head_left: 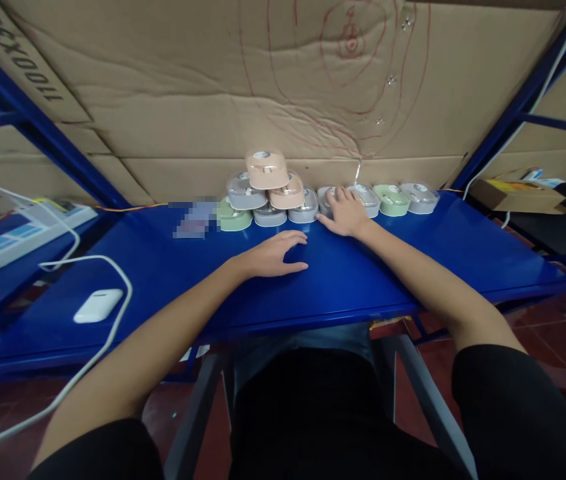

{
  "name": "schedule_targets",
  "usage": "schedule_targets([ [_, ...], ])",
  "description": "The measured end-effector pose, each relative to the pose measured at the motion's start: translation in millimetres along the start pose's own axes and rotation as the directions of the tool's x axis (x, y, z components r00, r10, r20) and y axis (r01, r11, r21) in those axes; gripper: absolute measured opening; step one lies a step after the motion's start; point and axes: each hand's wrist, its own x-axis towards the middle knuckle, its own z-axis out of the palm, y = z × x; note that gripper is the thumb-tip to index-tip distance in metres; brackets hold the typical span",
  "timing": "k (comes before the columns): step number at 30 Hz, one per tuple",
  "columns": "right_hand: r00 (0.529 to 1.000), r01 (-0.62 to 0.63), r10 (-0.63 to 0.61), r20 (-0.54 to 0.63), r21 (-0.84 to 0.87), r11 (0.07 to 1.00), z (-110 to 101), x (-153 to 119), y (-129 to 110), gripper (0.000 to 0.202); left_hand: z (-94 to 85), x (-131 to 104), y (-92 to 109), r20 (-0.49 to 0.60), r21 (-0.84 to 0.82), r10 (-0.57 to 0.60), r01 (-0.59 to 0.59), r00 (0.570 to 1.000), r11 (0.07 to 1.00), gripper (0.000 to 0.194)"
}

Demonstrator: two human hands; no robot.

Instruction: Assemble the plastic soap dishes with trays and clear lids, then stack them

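My right hand [347,213] reaches over a small grey lidded plastic box [327,199], fingers on its top and thumb at its front left. Left of it, several similar boxes with clear lids form a pyramid. A green box [234,217] and two grey boxes, one here [303,205], make its bottom row. Above them sit a grey box [245,193] and a peach box [287,195], with another peach box [267,172] on top. My left hand [275,255] is open and holds nothing, its fingers curved and thumb apart, in front of the pyramid.
Right of my right hand stand a grey box [367,200], a green box [393,200] and another grey box [419,198]. A white earbud case [97,306] and white cable [125,283] lie on the left of the blue table [343,287]. Cardboard [177,120] backs the table.
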Motion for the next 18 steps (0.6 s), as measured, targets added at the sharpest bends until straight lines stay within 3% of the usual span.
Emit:
schedule_targets([
  [4, 0.998, 0.056, -0.056, -0.026, 0.019, 0.998, -5.8, -29.2, -0.6, 0.090, 0.4, 0.1, 0.9, -0.007, -0.004, -0.001, 0.001, 1.000, 1.000, 0.068],
  [9, 0.991, 0.113, -0.103, -0.089, 0.115, 0.987, -30.5, -91.0, -14.7, 0.066, 2.2, 0.3, 1.5, -0.040, -0.021, -0.024, 0.024, 0.999, 0.999, 0.072],
  [11, 0.989, 0.083, -0.059, -0.139, 0.175, 0.981, -38.1, -113.1, -20.0, 0.062, 3.6, 0.3, 0.3, -0.061, -0.036, -0.065, 0.063, 0.996, 0.997, 0.079],
  [13, 0.987, -0.007, 0.039, -0.156, 0.203, 0.979, -42.2, -128.5, -23.7, 0.072, 5.0, 0.4, -1.2, -0.079, -0.060, -0.107, 0.103, 0.991, 0.993, 0.093],
  [15, 0.991, -0.075, 0.097, -0.089, 0.222, 0.972, -42.8, -135.7, -26.4, 0.087, 6.2, 0.7, -2.2, -0.086, -0.100, -0.127, 0.118, 0.988, 0.988, 0.111],
  [18, 0.999, -0.002, -0.013, 0.044, 0.319, 0.948, -40.5, -131.7, -29.5, 0.089, 7.2, 1.6, -2.6, -0.093, -0.187, -0.107, 0.088, 0.990, 0.978, 0.131],
])
